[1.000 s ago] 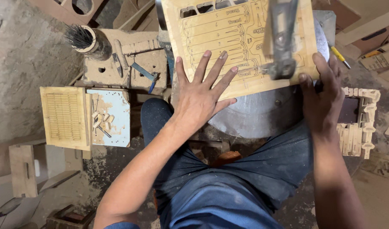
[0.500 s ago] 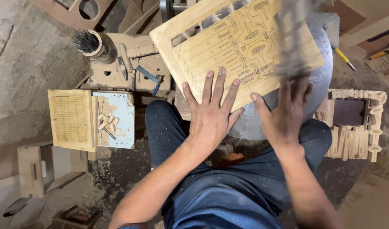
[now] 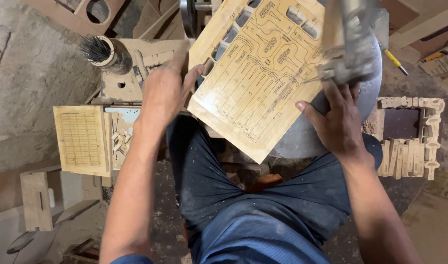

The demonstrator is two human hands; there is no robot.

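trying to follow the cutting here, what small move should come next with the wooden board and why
Probably steady the wooden board flat on the round metal table: it sits turned at an angle, the left hand grips its left edge, the right hand is by the saw arm.

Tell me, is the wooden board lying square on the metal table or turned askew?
Askew. The wooden board sits diagonally, one corner overhanging the metal table above the lap.

Both hands (image 3: 167, 93) on engraved wooden board (image 3: 255, 83)
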